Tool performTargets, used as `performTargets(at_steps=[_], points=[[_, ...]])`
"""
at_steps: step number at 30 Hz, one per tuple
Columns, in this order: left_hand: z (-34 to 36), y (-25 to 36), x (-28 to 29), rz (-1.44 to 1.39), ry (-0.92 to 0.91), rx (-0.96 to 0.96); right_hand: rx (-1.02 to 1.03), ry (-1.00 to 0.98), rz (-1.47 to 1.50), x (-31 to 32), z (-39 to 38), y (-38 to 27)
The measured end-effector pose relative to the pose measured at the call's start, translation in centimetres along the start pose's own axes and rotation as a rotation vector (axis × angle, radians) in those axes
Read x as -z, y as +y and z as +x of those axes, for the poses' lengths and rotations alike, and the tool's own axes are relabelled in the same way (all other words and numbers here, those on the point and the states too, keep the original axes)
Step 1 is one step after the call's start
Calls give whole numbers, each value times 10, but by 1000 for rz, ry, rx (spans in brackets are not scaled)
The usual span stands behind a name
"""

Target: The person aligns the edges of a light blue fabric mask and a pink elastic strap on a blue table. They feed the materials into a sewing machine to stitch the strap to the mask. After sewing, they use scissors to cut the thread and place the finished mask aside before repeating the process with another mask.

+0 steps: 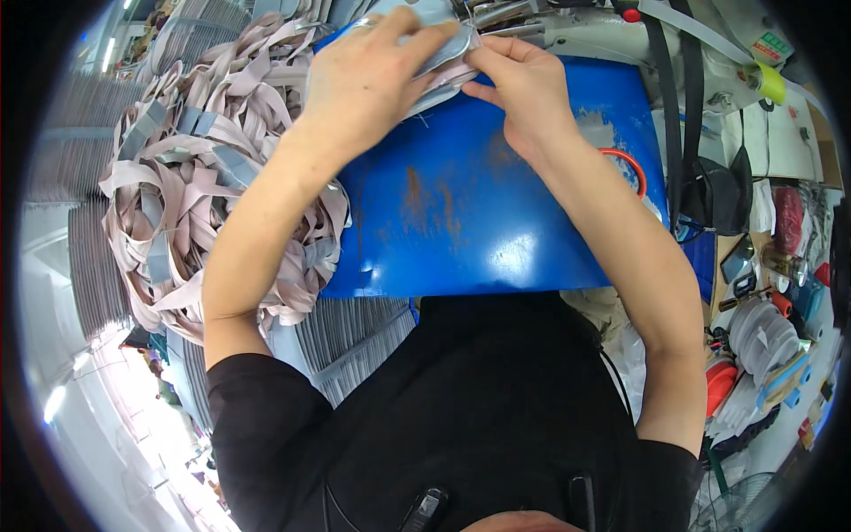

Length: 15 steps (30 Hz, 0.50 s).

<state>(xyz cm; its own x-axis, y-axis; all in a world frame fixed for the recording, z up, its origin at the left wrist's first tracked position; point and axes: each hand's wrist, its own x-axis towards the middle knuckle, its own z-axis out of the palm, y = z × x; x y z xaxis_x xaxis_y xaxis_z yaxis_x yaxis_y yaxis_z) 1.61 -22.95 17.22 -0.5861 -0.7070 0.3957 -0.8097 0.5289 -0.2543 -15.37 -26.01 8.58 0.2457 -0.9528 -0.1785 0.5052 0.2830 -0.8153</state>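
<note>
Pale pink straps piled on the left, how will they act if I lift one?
The straps are probably floppy, since they bend into loose loops. One may drag others along, as they overlap in a jumble. Each is likely light, looking thin.

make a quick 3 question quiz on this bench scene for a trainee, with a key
1. Where is the heap of pale pink straps relative to the blue surface? a) to its right b) to its left c) hanging above it
2. True or false: the right hand pinches pink material between thumb and fingers.
3. Fill in: the loop near the right edge of the blue surface is coloured ____.

Key: 1. b; 2. true; 3. red
</note>
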Motion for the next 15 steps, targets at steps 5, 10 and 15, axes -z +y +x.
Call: performTargets(at_steps=[5,10,15], points=[[-22,-15,14,-23,-294,105,57,44,-33,-13,-6,2],[-10,-14,34,4,-262,-101,105,60,-250,-12,-8,7],[11,-23,42,-75,-337,-216,-41,-20,-256,5,-11,-11]])
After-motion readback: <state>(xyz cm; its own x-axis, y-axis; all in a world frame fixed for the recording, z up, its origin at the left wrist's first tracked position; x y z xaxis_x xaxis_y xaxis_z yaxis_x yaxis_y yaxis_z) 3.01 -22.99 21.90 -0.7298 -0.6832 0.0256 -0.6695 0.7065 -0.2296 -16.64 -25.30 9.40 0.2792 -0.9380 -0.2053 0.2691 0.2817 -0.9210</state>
